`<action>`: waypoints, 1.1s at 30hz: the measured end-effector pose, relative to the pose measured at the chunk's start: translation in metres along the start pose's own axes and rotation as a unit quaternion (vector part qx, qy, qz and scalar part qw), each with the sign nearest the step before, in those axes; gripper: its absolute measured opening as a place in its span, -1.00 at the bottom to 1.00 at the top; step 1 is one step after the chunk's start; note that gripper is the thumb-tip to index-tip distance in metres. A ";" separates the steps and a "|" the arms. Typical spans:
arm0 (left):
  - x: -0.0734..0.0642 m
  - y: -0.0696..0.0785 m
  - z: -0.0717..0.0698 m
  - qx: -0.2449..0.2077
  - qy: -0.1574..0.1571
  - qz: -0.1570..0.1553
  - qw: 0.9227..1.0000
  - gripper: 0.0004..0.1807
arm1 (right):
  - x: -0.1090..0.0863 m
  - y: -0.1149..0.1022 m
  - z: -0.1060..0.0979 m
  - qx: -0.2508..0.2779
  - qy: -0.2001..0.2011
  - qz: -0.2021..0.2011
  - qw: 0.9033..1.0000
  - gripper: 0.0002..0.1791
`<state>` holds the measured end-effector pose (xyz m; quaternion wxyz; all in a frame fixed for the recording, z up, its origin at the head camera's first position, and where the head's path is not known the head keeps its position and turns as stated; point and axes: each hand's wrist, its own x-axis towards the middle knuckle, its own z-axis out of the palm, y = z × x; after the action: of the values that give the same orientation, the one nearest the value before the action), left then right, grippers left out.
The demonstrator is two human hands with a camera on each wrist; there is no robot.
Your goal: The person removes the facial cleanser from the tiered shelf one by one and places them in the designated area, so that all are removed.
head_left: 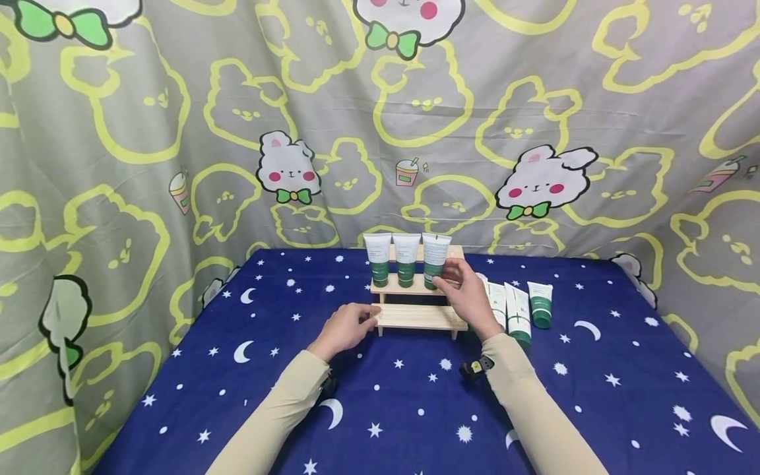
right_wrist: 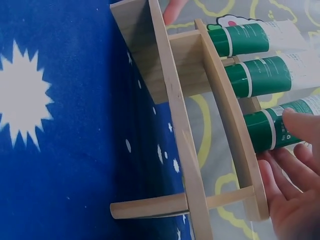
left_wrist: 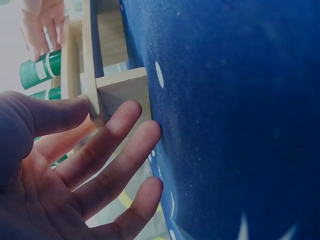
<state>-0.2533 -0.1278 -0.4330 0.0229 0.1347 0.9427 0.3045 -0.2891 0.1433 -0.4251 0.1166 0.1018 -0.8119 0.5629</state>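
Observation:
A stepped wooden display stand (head_left: 423, 316) stands on the dark blue cloth. Three white-and-green squeeze tubes are upright on its middle step, caps down: a left one (head_left: 379, 258), a centre one (head_left: 406, 258) and a right one (head_left: 436, 258). My right hand (head_left: 469, 293) holds the right tube between thumb and fingers, low on its green part, as the right wrist view shows with the tube's cap (right_wrist: 257, 131) at the step. With thumb and forefinger, my left hand (head_left: 346, 328) pinches the left end of the lowest step (left_wrist: 95, 75); its other fingers are spread.
To the right of the stand, several more tubes lie on the cloth, partly behind my right hand; one tube (head_left: 540, 303) lies farther right. A patterned grey curtain (head_left: 344, 218) hangs behind the table. The blue cloth (head_left: 404, 409) carries white moons and stars.

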 end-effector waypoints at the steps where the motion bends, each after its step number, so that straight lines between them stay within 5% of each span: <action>1: 0.000 0.000 0.000 0.001 0.001 0.000 1.000 -0.67 | 0.000 -0.001 0.000 -0.002 0.001 0.003 1.000 -0.46; 33: 0.000 0.000 0.000 -0.001 -0.001 -0.003 1.000 -0.66 | -0.001 -0.013 -0.027 -0.034 0.050 0.007 0.998 -0.43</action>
<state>-0.2530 -0.1276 -0.4332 0.0252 0.1321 0.9426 0.3055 -0.2818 0.1642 -0.4047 0.1568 0.0640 -0.8241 0.5406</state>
